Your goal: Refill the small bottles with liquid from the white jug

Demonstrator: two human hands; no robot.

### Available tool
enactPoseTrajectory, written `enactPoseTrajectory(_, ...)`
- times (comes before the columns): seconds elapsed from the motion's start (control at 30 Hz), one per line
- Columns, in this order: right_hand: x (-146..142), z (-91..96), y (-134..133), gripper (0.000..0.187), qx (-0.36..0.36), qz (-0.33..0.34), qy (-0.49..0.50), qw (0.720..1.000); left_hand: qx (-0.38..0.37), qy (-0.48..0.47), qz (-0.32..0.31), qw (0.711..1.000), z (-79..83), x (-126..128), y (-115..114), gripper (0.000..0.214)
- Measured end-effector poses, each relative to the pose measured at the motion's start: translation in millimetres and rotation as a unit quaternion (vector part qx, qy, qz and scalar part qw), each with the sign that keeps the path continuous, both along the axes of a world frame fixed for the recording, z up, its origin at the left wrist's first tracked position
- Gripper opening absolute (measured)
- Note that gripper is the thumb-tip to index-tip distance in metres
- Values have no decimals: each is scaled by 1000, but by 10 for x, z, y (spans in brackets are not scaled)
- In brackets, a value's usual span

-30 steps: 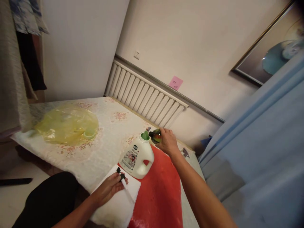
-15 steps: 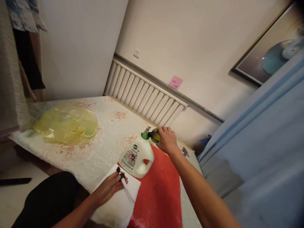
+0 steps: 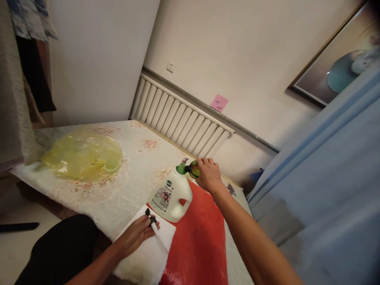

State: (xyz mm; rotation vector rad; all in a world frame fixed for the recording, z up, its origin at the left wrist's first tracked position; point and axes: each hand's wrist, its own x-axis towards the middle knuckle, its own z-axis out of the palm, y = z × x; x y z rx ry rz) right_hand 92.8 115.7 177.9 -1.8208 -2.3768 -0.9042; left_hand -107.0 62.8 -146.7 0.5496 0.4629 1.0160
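Note:
My right hand [image 3: 208,174] is wrapped round a dark green bottle [image 3: 194,169], tipped sideways so that its neck meets the green mouth of a large white jug [image 3: 173,196]. The jug stands upright, with a printed label on its front and a moulded handle. Whether liquid flows between them cannot be made out. My left hand [image 3: 139,233] holds a black pump top [image 3: 151,217] with a pale dip tube slanting down from it. Below that hand lies a folded white towel [image 3: 145,261], beside a red mat [image 3: 198,233].
A floral cloth [image 3: 133,170] covers the table. At its far left lies a crumpled yellow plastic bag [image 3: 80,158] with a green cap ring [image 3: 111,168] at its edge. A white radiator [image 3: 181,118] runs behind, and a blue curtain [image 3: 323,182] hangs at the right.

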Motion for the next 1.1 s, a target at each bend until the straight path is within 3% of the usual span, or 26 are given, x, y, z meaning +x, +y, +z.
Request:
enactPoseTrajectory(0.63, -14, -10, 4, 47, 13, 14, -19, 1000, -1, -4, 3, 1000, 30, -2, -16, 32)
enactPoseTrajectory(1.1, -64, 41, -21, 56, 16, 22, -40, 999, -2, -7, 0, 1000, 33, -7, -19, 27)
